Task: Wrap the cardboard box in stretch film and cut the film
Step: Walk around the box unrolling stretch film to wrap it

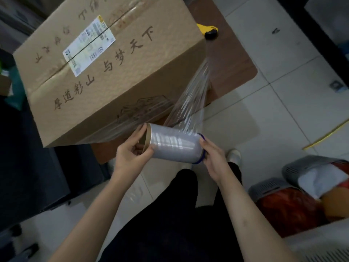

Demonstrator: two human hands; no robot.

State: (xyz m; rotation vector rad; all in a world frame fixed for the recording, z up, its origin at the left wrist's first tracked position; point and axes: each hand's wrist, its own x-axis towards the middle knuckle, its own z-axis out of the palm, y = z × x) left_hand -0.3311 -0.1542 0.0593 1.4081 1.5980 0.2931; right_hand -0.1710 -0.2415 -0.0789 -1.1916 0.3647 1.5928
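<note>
Brown table (pixel 234 59) bears cardboard box (pixel 117 76); yellow-black cutter (pixel 208 31) beside it.

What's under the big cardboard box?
The cardboard box sits on a brown table, which sticks out at the right and near edges. A yellow and black tool peeks out behind the box's far corner. The tabletop directly beneath the box is hidden.
</note>
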